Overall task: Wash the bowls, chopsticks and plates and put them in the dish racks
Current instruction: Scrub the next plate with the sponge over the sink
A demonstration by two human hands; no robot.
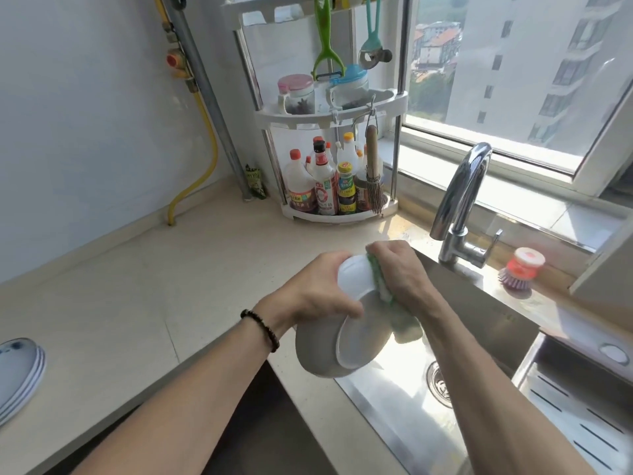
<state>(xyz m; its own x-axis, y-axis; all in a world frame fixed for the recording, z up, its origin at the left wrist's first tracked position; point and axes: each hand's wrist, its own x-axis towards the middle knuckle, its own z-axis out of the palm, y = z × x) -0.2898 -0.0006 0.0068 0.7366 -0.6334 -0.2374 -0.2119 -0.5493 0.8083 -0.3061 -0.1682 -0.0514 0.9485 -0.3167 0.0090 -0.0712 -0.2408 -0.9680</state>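
Note:
Above the left edge of the steel sink (404, 402), my left hand (318, 289) grips two white bowls by their upper rims. The larger bowl (315, 351) is tilted on its side, and a smaller bowl (352, 279) sits against it. My right hand (400, 269) holds a green and white sponge (380, 286) and presses it against the bowls' rim and inner face. A cloth-like part of the sponge hangs below my right wrist. A stack of white plates (20, 371) with blue marks lies on the counter at the far left.
A chrome faucet (459, 207) stands behind the sink, with a red-topped dish brush (520, 269) beside it. A corner shelf (339, 132) holds sauce bottles and jars. A slotted steel drain tray (582, 406) sits at the sink's right. The beige counter (154, 286) stretches to the left.

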